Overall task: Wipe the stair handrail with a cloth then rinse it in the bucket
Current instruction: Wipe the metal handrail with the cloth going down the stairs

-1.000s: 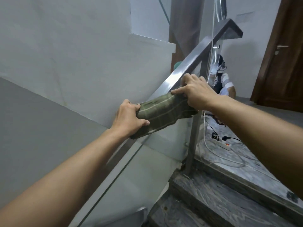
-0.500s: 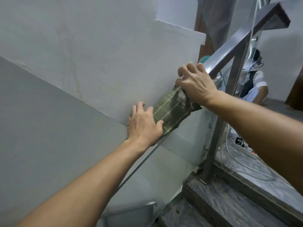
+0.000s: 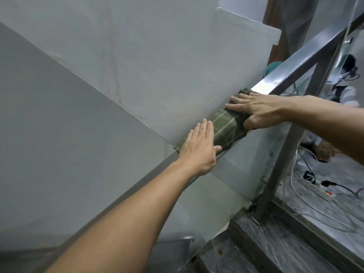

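Observation:
A green plaid cloth (image 3: 226, 129) is draped over the sloping steel handrail (image 3: 285, 75), which runs from lower left to upper right. My left hand (image 3: 199, 152) lies flat on the cloth's lower end, fingers straight and thumb on its side. My right hand (image 3: 262, 112) presses on the upper end, with fingers over the top and the thumb hooked under the cloth's side. The rail shines bare just above the cloth. No bucket is plainly in view.
A glass panel (image 3: 236, 174) fills the space under the rail, next to a steel post (image 3: 275, 174). Dark marble steps (image 3: 266, 243) lie below right. A power strip with cables (image 3: 327, 194) sits on the landing. A seated person (image 3: 348, 91) shows beyond. The white wall (image 3: 137, 75) is close on the left.
Both hands have slid the cloth down the rail, away from the post. My left hand went from a curled grip to lying flat. The view has swung left.

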`<state>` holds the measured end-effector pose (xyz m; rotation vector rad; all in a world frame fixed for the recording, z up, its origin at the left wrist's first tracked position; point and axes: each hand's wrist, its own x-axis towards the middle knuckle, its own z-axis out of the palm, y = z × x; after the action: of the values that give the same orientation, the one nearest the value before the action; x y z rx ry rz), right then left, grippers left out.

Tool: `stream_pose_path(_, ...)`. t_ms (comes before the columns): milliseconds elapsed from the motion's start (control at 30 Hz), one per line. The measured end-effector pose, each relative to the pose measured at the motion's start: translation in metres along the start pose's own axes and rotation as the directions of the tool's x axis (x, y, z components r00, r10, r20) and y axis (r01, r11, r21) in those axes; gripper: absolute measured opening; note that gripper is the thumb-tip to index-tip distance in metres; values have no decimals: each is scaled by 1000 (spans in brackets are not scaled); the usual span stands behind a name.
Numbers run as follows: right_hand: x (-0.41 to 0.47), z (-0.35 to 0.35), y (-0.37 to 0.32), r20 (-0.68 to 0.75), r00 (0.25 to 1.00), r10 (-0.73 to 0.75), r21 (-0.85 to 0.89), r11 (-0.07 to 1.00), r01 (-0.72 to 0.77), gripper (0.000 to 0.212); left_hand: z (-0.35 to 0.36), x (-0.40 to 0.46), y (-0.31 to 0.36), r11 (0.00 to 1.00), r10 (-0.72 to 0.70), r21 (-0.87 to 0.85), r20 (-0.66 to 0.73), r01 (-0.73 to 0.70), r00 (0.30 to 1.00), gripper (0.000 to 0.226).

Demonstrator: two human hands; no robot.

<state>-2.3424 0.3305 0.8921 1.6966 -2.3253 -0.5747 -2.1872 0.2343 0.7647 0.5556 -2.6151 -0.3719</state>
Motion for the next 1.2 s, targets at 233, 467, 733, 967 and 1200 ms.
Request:
stream_pose_path(233,6,28,-8,-199,969,-148,-120,985,126,65,5,-24,-19,999,-1,35,-32,2,999,69)
stream_pose_path(467,0,42,-50,-293,936,-194,-134,978,161,65,9,-62,-44,999,-7,51,-42,9,999,73)
stream_pose_path(733,5,29,-92,-272,874,-402,-231,909,346,59,9,-93,-66,997,-13,78,-54,17,998,77)
stream_pose_path(967,9,52,-106,-290,876,-385,-220,918,331,72,14,-115,-84,990,-71,116,-69,79,995,77)
stream_pose_path(1200,12,48,-123,-228,865,-447,-206,890,406,67,15,-143,-100,984,-109,133,-68,118,992,74)
